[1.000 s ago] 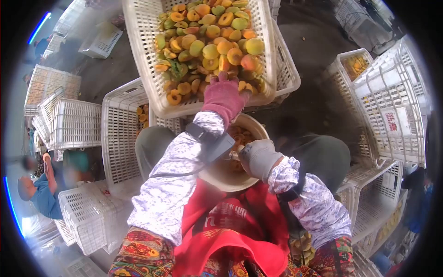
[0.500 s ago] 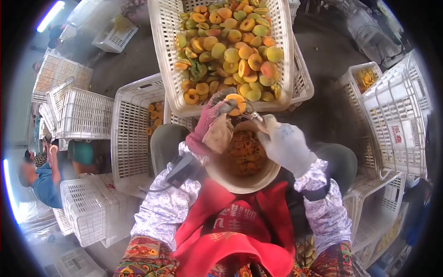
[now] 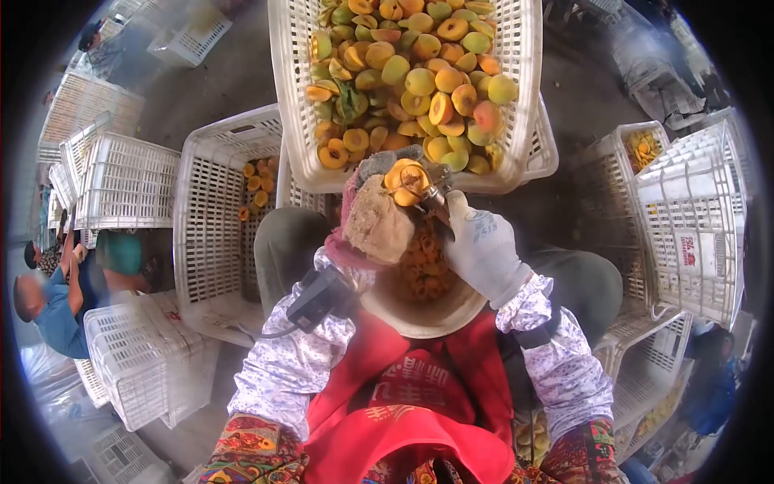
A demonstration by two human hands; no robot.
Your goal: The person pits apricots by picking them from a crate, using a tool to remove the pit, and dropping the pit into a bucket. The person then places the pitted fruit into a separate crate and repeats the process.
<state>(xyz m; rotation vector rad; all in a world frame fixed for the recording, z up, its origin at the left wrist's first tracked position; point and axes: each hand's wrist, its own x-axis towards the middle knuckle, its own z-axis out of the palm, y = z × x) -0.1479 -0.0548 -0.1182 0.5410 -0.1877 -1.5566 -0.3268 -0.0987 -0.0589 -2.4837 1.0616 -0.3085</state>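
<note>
My left hand [image 3: 375, 211], in a worn pink and tan glove, is closed around a halved apricot [image 3: 405, 182] with its cut side up. In a white glove, my right hand [image 3: 486, 248] grips a pitting tool [image 3: 436, 203] with a metal end and a dark handle. The tool's metal loop touches the cut face of the apricot. Below both hands a pale bucket [image 3: 427, 319] stands between my knees, with orange scraps [image 3: 426, 266] inside. Just beyond my hands is a white crate [image 3: 526, 89] of halved apricots [image 3: 419, 82].
On the left stands another white crate [image 3: 211, 250] with a few apricot halves [image 3: 260, 181]. Stacked crates [image 3: 129, 181] rise further left, near a person in a blue top [image 3: 60, 302]. More crates [image 3: 693, 214] stand at the right. A red apron [image 3: 411, 403] covers my lap.
My left hand has turned the apricot half so its cut face shows upward. The tool's loop has moved onto that face. The view has shifted slightly.
</note>
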